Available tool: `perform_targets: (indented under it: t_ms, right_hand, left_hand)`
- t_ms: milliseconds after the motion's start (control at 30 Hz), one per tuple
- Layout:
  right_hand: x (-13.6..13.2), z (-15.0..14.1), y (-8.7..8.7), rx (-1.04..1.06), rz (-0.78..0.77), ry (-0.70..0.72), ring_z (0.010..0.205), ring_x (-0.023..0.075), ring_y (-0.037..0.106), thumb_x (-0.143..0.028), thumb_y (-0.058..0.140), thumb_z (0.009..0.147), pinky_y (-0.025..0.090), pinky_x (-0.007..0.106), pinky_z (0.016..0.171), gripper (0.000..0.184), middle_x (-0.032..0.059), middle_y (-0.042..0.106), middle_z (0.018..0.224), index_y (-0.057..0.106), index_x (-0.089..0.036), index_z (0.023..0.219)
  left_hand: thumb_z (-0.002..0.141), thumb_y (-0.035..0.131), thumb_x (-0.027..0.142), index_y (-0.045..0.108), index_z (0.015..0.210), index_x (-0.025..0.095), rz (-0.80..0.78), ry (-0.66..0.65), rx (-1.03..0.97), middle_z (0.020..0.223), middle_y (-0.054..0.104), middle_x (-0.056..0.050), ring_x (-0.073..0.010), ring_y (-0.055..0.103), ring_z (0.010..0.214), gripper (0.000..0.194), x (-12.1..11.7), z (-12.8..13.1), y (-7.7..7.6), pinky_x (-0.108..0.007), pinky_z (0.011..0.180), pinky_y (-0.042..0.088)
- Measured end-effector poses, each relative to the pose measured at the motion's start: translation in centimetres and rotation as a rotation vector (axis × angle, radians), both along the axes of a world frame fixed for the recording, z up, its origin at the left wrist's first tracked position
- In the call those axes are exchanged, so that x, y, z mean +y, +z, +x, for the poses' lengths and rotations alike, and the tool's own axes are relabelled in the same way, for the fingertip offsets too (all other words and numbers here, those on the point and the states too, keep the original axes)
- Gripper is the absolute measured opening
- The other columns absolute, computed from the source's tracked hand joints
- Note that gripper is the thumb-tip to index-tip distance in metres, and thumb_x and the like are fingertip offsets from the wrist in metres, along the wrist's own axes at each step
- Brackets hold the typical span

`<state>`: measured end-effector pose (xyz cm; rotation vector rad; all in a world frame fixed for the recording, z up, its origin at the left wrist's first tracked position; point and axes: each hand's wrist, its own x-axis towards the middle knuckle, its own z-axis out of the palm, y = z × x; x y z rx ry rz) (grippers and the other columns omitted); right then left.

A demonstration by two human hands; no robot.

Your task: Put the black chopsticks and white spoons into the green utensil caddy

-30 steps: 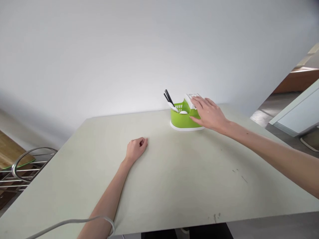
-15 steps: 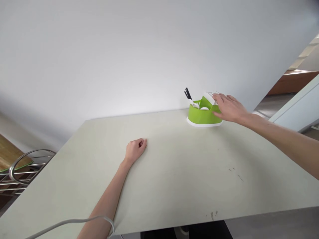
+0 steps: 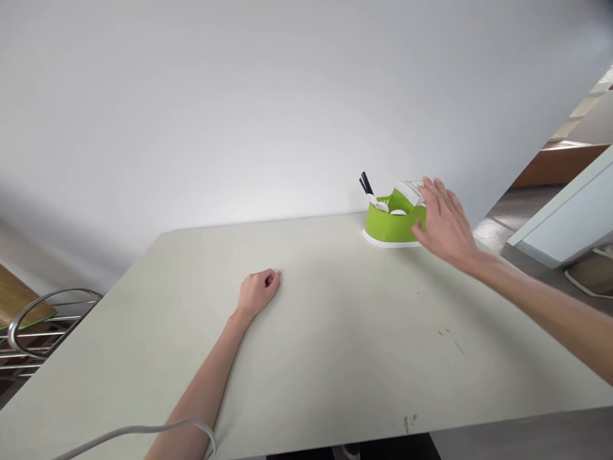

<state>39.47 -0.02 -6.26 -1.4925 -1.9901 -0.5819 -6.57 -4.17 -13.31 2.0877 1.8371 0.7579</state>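
A green utensil caddy [image 3: 387, 226] with a white base stands on the table [image 3: 330, 332] near the wall, right of centre. Black chopsticks [image 3: 366, 183] lean out of its left end, and white spoons [image 3: 382, 206] sit inside it. My right hand [image 3: 445, 220] is at the caddy's right end, fingers stretched and apart, covering part of it; whether it touches the caddy I cannot tell. Resting on the table at centre left, my left hand [image 3: 258, 291] is curled into a loose fist with nothing visible in it.
A grey cable [image 3: 119, 432] crosses my left forearm at the front. Left of the table is a metal rack [image 3: 52, 326] with a wooden board [image 3: 19, 297]. A white wall [image 3: 268, 115] rises behind; a white cabinet [image 3: 565, 211] stands at the right.
The caddy has slid right along the wall with my right hand on it. In the last half second that hand has lifted its fingers upright. My left hand has stayed in place.
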Motion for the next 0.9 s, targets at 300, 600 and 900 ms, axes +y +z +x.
perform_targets:
  t_ms: [300, 600, 900]
  right_hand:
    - [-4.3, -9.2, -5.9, -0.007, -0.109, 0.437, 0.162, 0.0269, 0.025, -0.015, 0.043, 0.101, 0.032, 0.056, 0.130, 0.069, 0.0105, 0.034, 0.173, 0.025, -0.023, 0.168]
    - [-1.6, -12.9, -12.2, 0.120, -0.430, 0.409, 0.160, 0.0299, 0.028, -0.043, 0.039, 0.110, 0.035, 0.059, 0.127, 0.057, 0.0134, 0.034, 0.172, 0.039, -0.022, 0.163]
    - [-1.6, -13.5, -14.2, 0.202, -0.451, 0.320, 0.157, 0.0288, 0.037, -0.049, 0.034, 0.111, 0.035, 0.058, 0.128, 0.059, 0.0087, 0.042, 0.169, 0.044, -0.025, 0.163]
  left_hand:
    - [0.098, 0.044, 0.048, 0.046, 0.063, 0.023, -0.007, 0.005, 0.044, 0.060, 0.051, 0.001, -0.0150, 0.040, 0.056, 0.044, 0.0, 0.3, -0.2, -0.030, 0.060, 0.029]
    - [0.100, 0.042, 0.050, 0.041, 0.062, 0.022, -0.009, 0.004, 0.066, 0.060, 0.052, 0.000, -0.0150, 0.037, 0.055, 0.047, -0.4, 0.6, -0.2, -0.030, 0.061, 0.029]
    - [0.099, 0.044, 0.048, 0.043, 0.063, 0.022, -0.003, 0.013, 0.038, 0.061, 0.051, 0.001, -0.0145, 0.037, 0.057, 0.044, -0.2, 0.6, -0.4, -0.030, 0.059, 0.030]
